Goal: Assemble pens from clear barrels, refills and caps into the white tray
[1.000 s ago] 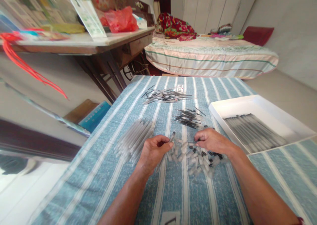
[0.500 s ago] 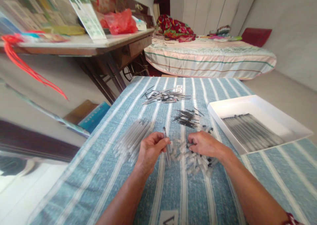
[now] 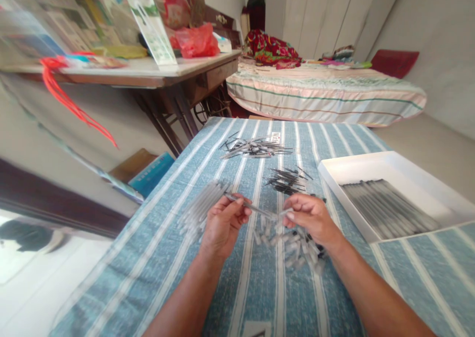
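Note:
My left hand (image 3: pixel 228 223) pinches a slim grey pen (image 3: pixel 256 208), which slants across toward the other hand. Between the fingertips of my right hand (image 3: pixel 308 216) is a small translucent pen cap (image 3: pixel 285 212), close to the pen's end; whether the two touch I cannot tell. Below the right hand lies a loose heap of pen caps (image 3: pixel 302 248). Clear pen barrels (image 3: pixel 202 206) lie side by side left of my left hand. Beyond the right hand is a pile of dark, thin sticks (image 3: pixel 285 180), and farther back a mixed pile of refills (image 3: pixel 256 148).
A white box (image 3: pixel 401 166) with a row of grey pens (image 3: pixel 386 206) stands at the right on the striped tablecloth (image 3: pixel 178 277). A wooden desk (image 3: pixel 148 79) with a red bag (image 3: pixel 198 40) is at the left; a bed (image 3: pixel 326 89) stands behind.
My right hand has come up from the cap heap with a cap. The pen in my left hand has swung from near upright to a slant toward the right hand. The view has shifted slightly left.

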Action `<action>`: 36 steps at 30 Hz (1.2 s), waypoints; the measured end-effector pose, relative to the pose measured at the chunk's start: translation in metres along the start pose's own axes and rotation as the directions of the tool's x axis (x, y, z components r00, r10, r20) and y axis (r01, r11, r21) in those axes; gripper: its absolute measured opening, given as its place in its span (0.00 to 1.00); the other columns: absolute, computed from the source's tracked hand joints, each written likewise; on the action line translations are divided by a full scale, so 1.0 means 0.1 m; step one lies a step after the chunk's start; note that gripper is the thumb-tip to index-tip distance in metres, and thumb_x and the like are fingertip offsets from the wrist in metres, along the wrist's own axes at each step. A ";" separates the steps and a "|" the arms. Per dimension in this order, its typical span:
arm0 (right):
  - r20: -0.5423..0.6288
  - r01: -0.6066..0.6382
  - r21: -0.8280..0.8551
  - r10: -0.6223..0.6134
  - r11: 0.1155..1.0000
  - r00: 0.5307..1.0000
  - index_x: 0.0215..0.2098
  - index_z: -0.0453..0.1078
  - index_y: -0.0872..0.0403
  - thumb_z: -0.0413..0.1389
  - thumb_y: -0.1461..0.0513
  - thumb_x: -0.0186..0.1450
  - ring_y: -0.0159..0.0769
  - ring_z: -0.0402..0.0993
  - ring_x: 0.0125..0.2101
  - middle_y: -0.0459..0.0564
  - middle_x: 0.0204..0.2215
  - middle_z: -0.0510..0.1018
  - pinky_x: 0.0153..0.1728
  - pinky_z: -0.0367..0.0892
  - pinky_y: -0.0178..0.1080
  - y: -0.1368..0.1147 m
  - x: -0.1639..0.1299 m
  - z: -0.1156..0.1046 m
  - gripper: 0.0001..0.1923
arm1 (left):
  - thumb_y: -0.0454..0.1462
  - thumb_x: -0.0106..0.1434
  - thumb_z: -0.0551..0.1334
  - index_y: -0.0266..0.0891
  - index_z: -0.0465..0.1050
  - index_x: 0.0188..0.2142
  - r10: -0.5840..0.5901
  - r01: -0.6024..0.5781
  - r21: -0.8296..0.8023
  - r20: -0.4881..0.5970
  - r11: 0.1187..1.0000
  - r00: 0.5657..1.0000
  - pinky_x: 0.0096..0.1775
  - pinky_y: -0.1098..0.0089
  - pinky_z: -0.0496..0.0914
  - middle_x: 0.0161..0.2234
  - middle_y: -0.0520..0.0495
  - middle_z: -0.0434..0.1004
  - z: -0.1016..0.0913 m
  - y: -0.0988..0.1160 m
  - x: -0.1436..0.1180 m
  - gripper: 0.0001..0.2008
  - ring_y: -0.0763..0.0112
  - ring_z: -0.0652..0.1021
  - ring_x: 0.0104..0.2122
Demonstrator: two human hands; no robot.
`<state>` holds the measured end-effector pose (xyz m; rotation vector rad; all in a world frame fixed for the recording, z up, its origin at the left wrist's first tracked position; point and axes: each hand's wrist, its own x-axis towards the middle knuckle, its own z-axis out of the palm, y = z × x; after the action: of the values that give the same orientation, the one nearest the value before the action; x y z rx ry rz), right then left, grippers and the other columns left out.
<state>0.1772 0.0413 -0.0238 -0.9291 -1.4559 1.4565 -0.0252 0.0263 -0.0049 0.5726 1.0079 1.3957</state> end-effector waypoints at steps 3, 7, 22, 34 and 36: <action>-0.012 0.016 0.087 -0.015 0.996 1.000 0.29 0.67 0.55 0.59 0.58 0.56 0.31 0.72 0.20 0.47 0.21 0.78 0.24 0.67 0.33 0.05 -0.01 0.03 0.09 | 0.32 0.48 0.67 0.35 0.69 0.29 0.013 -0.013 -0.036 0.005 0.999 1.000 0.21 0.78 0.64 0.26 0.48 0.78 -0.01 0.01 0.01 0.10 0.77 0.74 0.21; -0.011 -0.004 0.105 0.005 0.994 1.000 0.30 0.67 0.55 0.60 0.59 0.56 0.31 0.73 0.21 0.47 0.22 0.79 0.24 0.68 0.33 0.09 -0.02 0.07 0.09 | 0.31 0.48 0.67 0.35 0.68 0.29 0.024 -0.024 -0.063 -0.004 0.998 1.000 0.21 0.78 0.64 0.26 0.48 0.78 -0.01 0.02 0.01 0.10 0.77 0.74 0.21; -0.040 0.001 0.129 0.004 0.992 0.999 0.31 0.67 0.55 0.61 0.56 0.55 0.32 0.75 0.22 0.48 0.24 0.80 0.25 0.69 0.33 0.08 0.01 0.20 0.12 | 0.32 0.48 0.67 0.35 0.68 0.25 -0.060 0.061 -0.061 0.026 0.996 0.998 0.21 0.77 0.65 0.25 0.48 0.78 0.00 -0.01 0.00 0.08 0.76 0.74 0.20; -0.173 0.077 0.070 -0.064 0.995 0.983 0.30 0.68 0.55 0.60 0.56 0.56 0.31 0.74 0.19 0.47 0.22 0.79 0.22 0.71 0.34 0.05 -0.01 0.33 0.10 | 0.35 0.49 0.66 0.34 0.69 0.25 -0.075 0.075 -0.007 0.051 0.997 0.996 0.15 0.75 0.63 0.17 0.51 0.74 0.02 -0.06 -0.01 0.08 0.77 0.69 0.12; -0.186 0.092 0.065 -0.078 0.994 0.980 0.30 0.68 0.55 0.59 0.56 0.57 0.31 0.74 0.19 0.47 0.21 0.79 0.22 0.71 0.34 0.06 -0.01 0.35 0.10 | 0.35 0.49 0.66 0.34 0.68 0.25 -0.067 0.067 -0.015 0.048 0.998 0.997 0.15 0.75 0.63 0.17 0.50 0.75 0.03 -0.07 -0.02 0.08 0.77 0.69 0.12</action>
<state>0.1450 0.0277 -0.0280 -0.9188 -1.2842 1.3169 -0.0191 0.0242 -0.0093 0.5525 0.9688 1.3242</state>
